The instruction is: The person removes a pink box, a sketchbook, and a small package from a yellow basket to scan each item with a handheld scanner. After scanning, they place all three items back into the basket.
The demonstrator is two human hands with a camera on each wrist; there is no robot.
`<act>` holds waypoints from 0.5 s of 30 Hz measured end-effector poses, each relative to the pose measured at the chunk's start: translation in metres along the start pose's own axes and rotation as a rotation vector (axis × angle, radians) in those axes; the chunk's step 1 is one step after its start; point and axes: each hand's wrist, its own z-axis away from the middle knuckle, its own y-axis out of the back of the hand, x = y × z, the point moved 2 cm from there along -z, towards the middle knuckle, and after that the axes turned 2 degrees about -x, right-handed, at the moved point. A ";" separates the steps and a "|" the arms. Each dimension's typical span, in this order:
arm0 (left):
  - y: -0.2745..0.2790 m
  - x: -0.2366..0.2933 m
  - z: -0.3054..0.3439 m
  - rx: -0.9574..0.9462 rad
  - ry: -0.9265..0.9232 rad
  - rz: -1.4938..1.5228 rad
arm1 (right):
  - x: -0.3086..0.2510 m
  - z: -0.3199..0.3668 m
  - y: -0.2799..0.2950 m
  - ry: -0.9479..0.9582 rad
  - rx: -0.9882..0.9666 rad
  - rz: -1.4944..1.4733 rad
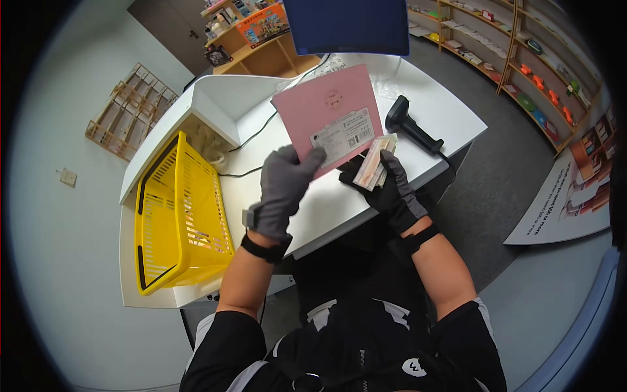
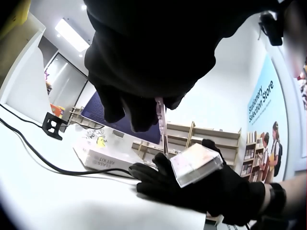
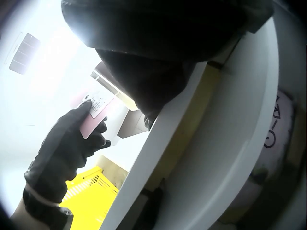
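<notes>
My gloved left hand (image 1: 282, 186) pinches a thin pink notebook (image 1: 307, 104) by its lower left corner, thumb over the front. The notebook stands tilted up above the counter, a white barcode label facing me; the left wrist view shows it edge-on. Lower and to the right, my gloved right hand (image 1: 395, 196) grips a small clear plastic case (image 1: 372, 168) with pale pinkish contents, thumb on its side. In the left wrist view the case (image 2: 196, 164) lies against that hand's palm side. The glove hides what the right hand holds in the right wrist view.
A black barcode scanner (image 1: 418, 130) lies on the white counter (image 1: 326, 222), right of the notebook. On the left stands a yellow shopping basket (image 1: 183, 215). Behind are a monitor (image 1: 353, 29), a black cable and a white box (image 2: 108, 160) marked "GLASS ART KIT".
</notes>
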 end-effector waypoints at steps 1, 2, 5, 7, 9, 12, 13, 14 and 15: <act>-0.004 0.002 0.013 0.002 0.004 0.000 | 0.000 0.001 0.000 0.019 0.033 -0.033; -0.008 0.006 0.026 -0.015 -0.058 -0.116 | 0.001 0.001 0.000 0.037 0.066 -0.067; -0.027 0.011 0.051 -0.051 -0.273 -0.376 | -0.004 0.005 -0.010 0.050 -0.035 -0.184; -0.039 0.012 0.057 -0.067 -0.431 -0.522 | -0.004 0.000 -0.003 0.054 -0.090 -0.241; -0.053 0.001 0.056 -0.133 -0.461 -0.758 | 0.010 -0.019 0.038 0.027 -0.023 -0.141; -0.056 0.003 0.052 -0.173 -0.493 -0.855 | 0.011 -0.021 0.042 0.038 0.032 -0.089; -0.056 0.003 0.051 -0.184 -0.507 -0.837 | 0.012 -0.019 0.043 0.057 0.057 -0.091; -0.055 0.004 0.050 -0.194 -0.518 -0.819 | 0.013 -0.017 0.045 0.073 0.082 -0.095; -0.052 0.011 0.050 -0.190 -0.516 -0.820 | 0.011 -0.015 0.041 0.070 0.078 -0.094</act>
